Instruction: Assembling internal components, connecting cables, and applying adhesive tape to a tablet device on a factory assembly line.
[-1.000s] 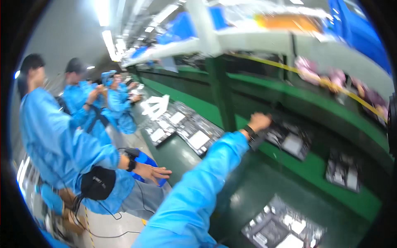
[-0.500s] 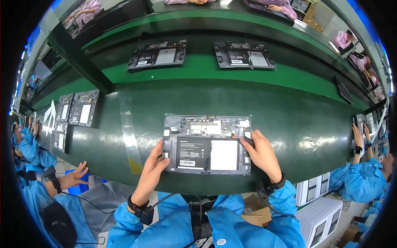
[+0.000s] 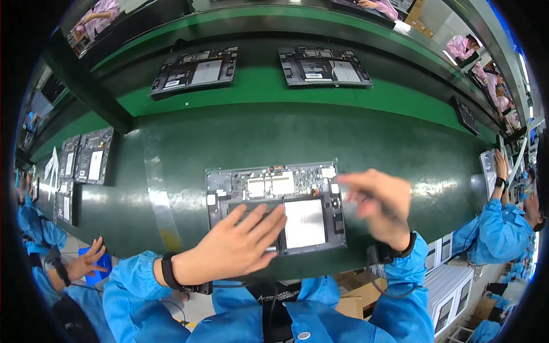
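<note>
In front of me on the green bench lies an opened flat electronic device, its circuit board exposed along the far side and a large white panel at its right half. My left hand rests flat over the device's left half, fingers spread, covering most of the labelled black battery. Beyond the device's right edge, my right hand is raised and smeared by motion. A dark streak crosses its fingers; whether it holds something I cannot make out.
Two similar opened devices stand on the far green ledge. Several more lie at the left beside a clear tape strip. A dark post rises at the far left. Co-workers' hands are at both sides.
My left hand has moved from the device's left edge onto the battery. My right hand has left the right edge and lifted away. The view has shifted, and the device appears slightly further left.
</note>
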{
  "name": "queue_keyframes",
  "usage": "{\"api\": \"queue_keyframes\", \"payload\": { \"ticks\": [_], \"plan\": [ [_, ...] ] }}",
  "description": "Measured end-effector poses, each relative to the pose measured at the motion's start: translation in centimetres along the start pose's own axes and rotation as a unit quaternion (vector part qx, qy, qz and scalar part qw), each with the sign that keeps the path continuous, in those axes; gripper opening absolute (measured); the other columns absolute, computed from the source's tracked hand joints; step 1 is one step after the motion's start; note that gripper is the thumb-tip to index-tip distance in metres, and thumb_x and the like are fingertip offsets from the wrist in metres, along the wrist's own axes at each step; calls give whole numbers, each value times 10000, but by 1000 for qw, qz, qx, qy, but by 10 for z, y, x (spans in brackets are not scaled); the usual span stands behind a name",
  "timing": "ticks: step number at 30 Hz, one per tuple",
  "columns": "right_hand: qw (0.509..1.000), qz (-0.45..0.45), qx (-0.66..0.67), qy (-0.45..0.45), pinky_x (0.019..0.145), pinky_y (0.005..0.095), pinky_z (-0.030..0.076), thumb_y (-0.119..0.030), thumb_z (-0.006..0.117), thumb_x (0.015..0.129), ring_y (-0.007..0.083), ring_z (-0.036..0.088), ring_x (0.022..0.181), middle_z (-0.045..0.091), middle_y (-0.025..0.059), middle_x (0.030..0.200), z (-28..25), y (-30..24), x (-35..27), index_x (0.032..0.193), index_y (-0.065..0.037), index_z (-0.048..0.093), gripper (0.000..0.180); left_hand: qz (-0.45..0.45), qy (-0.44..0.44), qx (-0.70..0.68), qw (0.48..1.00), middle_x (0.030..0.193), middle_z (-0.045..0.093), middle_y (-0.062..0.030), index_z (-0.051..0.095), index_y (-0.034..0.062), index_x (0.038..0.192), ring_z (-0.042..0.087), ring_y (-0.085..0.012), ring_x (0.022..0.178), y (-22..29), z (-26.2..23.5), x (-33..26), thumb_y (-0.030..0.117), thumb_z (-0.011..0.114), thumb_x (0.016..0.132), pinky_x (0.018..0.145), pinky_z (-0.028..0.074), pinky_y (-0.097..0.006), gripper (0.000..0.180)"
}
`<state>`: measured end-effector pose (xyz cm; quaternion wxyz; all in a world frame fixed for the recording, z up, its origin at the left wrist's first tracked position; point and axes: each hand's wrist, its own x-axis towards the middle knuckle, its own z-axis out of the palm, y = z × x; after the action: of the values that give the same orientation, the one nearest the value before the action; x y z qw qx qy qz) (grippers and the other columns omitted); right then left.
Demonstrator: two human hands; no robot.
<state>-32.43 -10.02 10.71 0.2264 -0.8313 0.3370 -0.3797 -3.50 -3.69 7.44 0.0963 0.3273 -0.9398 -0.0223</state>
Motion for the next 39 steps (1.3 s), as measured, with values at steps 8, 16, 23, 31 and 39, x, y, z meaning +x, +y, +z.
{"api": "queue_keyframes", "payload": {
  "ticks": [8,16,23,31,39],
  "plan": [
    [928,-183,-232,-227,484,190,401,-260,663,849,57,562,594,669,98,1290,54,14,-9,1060,-143,662,241,114,-41,57,991,1386,579,-147,682,36,1173,555,-290,1211,-28,24,6,527,522,949,984,444,-459,562],
    [921,-154,-238,-266,489,157,316,-286,664,865,37,498,566,693,91,1284,67,24,-10,979,-185,680,153,117,-20,14,993,1336,619,-64,731,145,1101,603,-288,1194,-41,38,3,557,509,955,933,498,-447,490],
    [919,-173,-276,-225,474,164,277,-241,654,883,40,468,520,751,40,1164,78,23,-10,912,-221,647,36,82,-15,25,996,1420,584,-101,704,98,1190,559,-308,1294,-35,38,1,432,482,979,1075,438,-536,454],
    [918,-173,-292,-204,471,188,220,-325,644,940,37,351,487,759,12,1143,81,23,-16,924,-214,643,112,104,-12,56,993,1421,587,-93,705,94,1198,581,-299,1273,-36,38,3,403,430,993,1012,502,-478,462],
    [913,-194,-298,-201,470,187,218,-352,625,963,35,334,474,766,16,1115,82,24,-16,925,-213,656,147,112,-19,82,990,1429,584,-87,691,97,1231,579,-298,1281,-36,39,0,421,392,1008,1015,500,-471,494]
  ]
}}
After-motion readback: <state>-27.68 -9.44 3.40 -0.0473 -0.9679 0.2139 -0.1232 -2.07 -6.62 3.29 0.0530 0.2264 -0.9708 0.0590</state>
